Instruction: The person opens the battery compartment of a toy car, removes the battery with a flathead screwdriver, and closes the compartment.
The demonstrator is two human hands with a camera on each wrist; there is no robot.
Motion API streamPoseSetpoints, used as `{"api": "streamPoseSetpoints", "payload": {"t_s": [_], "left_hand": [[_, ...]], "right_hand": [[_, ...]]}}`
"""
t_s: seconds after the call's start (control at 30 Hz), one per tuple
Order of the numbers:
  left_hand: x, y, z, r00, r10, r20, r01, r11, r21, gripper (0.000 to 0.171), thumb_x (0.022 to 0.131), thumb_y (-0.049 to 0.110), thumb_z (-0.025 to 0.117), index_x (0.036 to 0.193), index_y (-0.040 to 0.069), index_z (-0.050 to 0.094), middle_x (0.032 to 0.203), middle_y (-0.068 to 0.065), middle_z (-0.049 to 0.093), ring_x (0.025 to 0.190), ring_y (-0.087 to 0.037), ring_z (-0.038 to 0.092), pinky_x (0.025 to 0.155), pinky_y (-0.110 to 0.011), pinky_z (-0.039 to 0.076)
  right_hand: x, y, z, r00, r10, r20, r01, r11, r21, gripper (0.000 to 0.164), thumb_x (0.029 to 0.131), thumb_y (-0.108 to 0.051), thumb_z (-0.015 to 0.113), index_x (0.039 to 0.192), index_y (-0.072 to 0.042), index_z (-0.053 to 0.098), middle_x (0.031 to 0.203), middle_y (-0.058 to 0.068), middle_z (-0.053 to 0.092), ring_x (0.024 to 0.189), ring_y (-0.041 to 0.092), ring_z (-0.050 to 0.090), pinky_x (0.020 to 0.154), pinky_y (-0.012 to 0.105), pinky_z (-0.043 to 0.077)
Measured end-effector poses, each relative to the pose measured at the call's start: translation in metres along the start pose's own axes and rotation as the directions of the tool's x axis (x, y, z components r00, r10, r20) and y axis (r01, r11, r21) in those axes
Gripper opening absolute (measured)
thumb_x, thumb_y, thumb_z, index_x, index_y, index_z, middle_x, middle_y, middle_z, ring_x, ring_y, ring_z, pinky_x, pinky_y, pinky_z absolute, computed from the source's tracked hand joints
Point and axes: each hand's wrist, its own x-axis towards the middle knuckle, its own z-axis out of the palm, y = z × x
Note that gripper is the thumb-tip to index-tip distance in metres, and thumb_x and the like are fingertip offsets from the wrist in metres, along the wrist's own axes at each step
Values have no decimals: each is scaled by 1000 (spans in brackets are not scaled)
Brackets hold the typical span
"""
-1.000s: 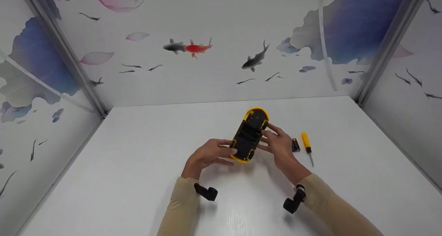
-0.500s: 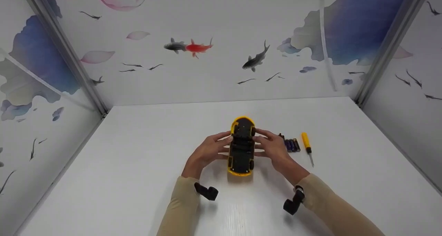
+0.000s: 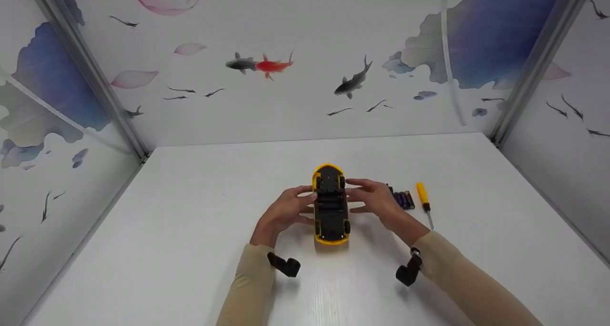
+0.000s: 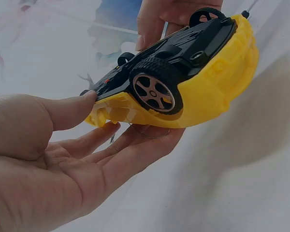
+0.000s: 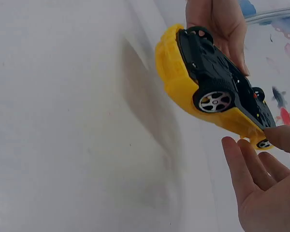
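Note:
A yellow toy car (image 3: 332,216) is held upside down above the table, its black underside and wheels facing up. An open recess shows in the middle of that underside. My left hand (image 3: 288,207) grips the car from the left; in the left wrist view its thumb (image 4: 72,112) lies on the black edge and its fingers support the yellow body from below. At the car's right side is my right hand (image 3: 376,199), with fingers spread and fairly straight. In the right wrist view those fingers (image 5: 251,169) stand apart from the body, while the thumb tip overlaps the car's edge.
Several dark batteries (image 3: 405,200) lie on the white table (image 3: 190,230) just right of my right hand, which partly hides them. Beside them is a screwdriver (image 3: 422,197) with a yellow handle. Walls printed with fish (image 3: 352,80) enclose the table's back and sides.
The toy car has turned from a rightward slant to nearly straight and moved left and closer. The left thumb shifted farther up its side. My right fingers have loosened and drawn back slightly.

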Motion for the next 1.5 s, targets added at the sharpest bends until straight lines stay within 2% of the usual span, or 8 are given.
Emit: {"api": "streamPoseSetpoints", "payload": {"t_s": [0.17, 0.27, 0.53, 0.77, 0.93, 1.2, 1.4, 1.5], "left_hand": [[4, -5, -3, 999, -40, -13, 39, 998, -58, 49, 93, 24, 53, 138, 12, 38, 126, -13, 55, 111, -30, 56, 80, -44, 54], [6, -8, -5, 998, -58, -30, 56, 995, -76, 49, 93, 24, 52, 139, 12, 37, 126, -13, 55, 112, -29, 56, 80, -43, 54], [8, -12, -8, 994, -88, -59, 83, 993, -86, 47, 93, 22, 53, 137, 13, 40, 128, -13, 54, 114, -30, 55, 80, -43, 54], [9, -11, -8, 993, -98, -60, 94, 993, -69, 47, 93, 22, 52, 138, 13, 40, 128, -13, 53, 114, -30, 54, 83, -42, 53], [8, -12, -8, 994, -95, -58, 91, 994, -64, 47, 94, 22, 52, 138, 13, 40, 126, -12, 55, 112, -28, 56, 83, -42, 53], [6, -13, -9, 995, -80, -55, 77, 995, -57, 49, 94, 21, 51, 139, 11, 36, 124, -13, 56, 109, -27, 58, 82, -41, 53], [6, -13, -9, 995, -75, -59, 71, 996, -63, 50, 94, 20, 51, 140, 10, 35, 126, -14, 55, 111, -28, 57, 82, -42, 53], [7, -13, -9, 994, -87, -73, 82, 995, -63, 50, 93, 19, 52, 140, 11, 36, 127, -14, 55, 112, -29, 56, 81, -42, 53]], "right_hand": [[11, -3, -21, 997, -67, 44, 72, 987, -144, 42, 86, -30, 63, 124, -15, 57, 122, 11, 60, 111, 26, 58, 84, 36, 54], [18, -6, -36, 994, -94, 62, 107, 958, -267, 41, 85, -33, 64, 122, -16, 58, 123, 10, 59, 111, 28, 57, 86, 36, 53], [31, -6, -70, 983, -151, 100, 182, 829, -528, 35, 87, -21, 62, 121, -13, 59, 118, 11, 61, 108, 25, 58, 90, 41, 49], [37, 0, -89, 987, -138, 77, 154, 743, -651, 36, 88, -15, 60, 124, -7, 56, 120, 13, 58, 113, 30, 52, 91, 43, 48], [38, 9, -96, 988, -128, 89, 153, 679, -718, 41, 90, -18, 58, 127, -2, 52, 126, 19, 53, 120, 36, 45, 98, 50, 41], [41, 14, -99, 992, -52, 116, 125, 535, -835, 54, 89, -29, 59, 131, 4, 46, 125, 26, 50, 123, 46, 33, 102, 56, 32], [45, 18, -97, 995, -37, 93, 99, 519, -849, 51, 87, -30, 62, 126, 1, 52, 124, 23, 51, 119, 42, 35, 99, 53, 35], [46, 18, -96, 997, -33, 76, 81, 542, -836, 47, 86, -27, 63, 123, 0, 55, 124, 22, 51, 117, 39, 37, 98, 53, 36]]}}
